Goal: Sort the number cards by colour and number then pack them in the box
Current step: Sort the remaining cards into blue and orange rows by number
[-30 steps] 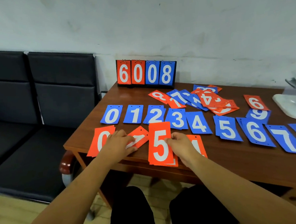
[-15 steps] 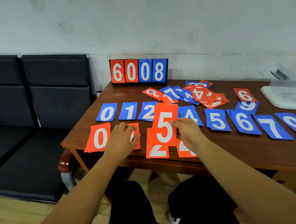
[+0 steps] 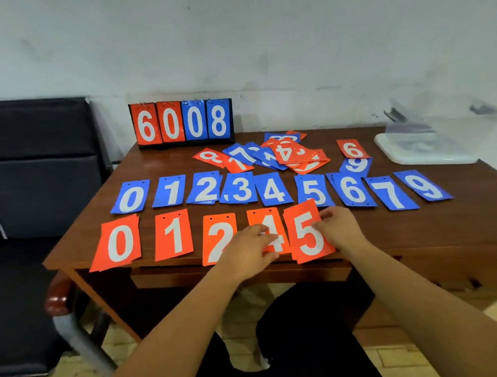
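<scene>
Red cards 0 [image 3: 119, 244], 1 [image 3: 173, 235], 2 [image 3: 217, 238], 4 [image 3: 268, 220] and 5 [image 3: 307, 232] lie in a front row on the brown table [image 3: 415, 229]. Behind them runs a blue row from 0 [image 3: 130, 198] to 9 [image 3: 423, 186]. My right hand [image 3: 339, 226] pinches the right edge of the red 5. My left hand [image 3: 250, 250] rests with flat fingers on the red 2 and 4. An unsorted heap of red and blue cards [image 3: 280, 155] lies further back. The clear plastic box [image 3: 432, 143] stands at the far right.
A flip scoreboard [image 3: 181, 123] showing 6008 stands at the table's back edge against the wall. A loose red 6 [image 3: 352, 149] and a blue 9 [image 3: 356, 165] lie beside the heap. A black chair [image 3: 35, 185] stands left of the table.
My right hand has carried the red 5 rightwards and laid it to the right of the red 4. My left hand has moved from the red 1 onto the red 2 and 4.
</scene>
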`<state>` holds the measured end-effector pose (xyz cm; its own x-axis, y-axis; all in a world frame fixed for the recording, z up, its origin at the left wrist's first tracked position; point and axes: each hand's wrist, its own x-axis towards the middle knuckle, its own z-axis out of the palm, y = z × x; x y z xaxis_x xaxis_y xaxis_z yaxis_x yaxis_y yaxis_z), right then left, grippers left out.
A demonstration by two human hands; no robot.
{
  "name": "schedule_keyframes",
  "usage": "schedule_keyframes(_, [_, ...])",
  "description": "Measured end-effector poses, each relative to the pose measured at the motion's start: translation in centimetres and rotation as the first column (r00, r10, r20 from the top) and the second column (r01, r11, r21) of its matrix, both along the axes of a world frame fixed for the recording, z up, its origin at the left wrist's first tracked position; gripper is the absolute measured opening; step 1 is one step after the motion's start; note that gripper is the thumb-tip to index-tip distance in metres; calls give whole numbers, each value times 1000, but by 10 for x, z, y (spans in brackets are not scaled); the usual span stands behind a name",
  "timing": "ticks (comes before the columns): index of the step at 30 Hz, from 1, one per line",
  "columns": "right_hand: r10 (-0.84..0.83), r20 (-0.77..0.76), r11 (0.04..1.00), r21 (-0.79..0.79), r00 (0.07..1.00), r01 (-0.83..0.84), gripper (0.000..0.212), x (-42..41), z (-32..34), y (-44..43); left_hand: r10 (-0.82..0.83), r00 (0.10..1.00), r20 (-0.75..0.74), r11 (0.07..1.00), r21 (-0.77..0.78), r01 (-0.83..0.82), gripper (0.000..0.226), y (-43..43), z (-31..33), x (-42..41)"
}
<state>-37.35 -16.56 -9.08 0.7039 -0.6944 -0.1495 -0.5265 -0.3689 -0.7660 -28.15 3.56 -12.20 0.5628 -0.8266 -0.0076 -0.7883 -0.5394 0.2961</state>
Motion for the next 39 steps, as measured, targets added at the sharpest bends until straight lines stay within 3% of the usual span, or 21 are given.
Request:
schedule_keyframes(6, [-40,-110,986,-166,993,21,18,-8,-20,-3,-21,998,-59,1000,-1,21,52,4,-1,8])
schedule_keyframes(13, [-58,-229,956,-292,972,-11,27,3,-21,11,6,999,-46,1000,-22,-7,51,2,-1,5])
schedule_keyframes(21, [-1,-64,957,-291,998,-18,31,14,-5,-10,32,999,-33,996,-81,-34,47,-13,22,28])
schedule_keyframes(28, [108,-12,919,-381,994,-104,33,77,29,-43,182,983,-33,966,-179,-185,36,-50,59,96])
schedule_keyframes(39, [368,-120,797,-469,922,-380,40,250,15,-59,489,872,-33,863,-127,-489,33,-55,44,282])
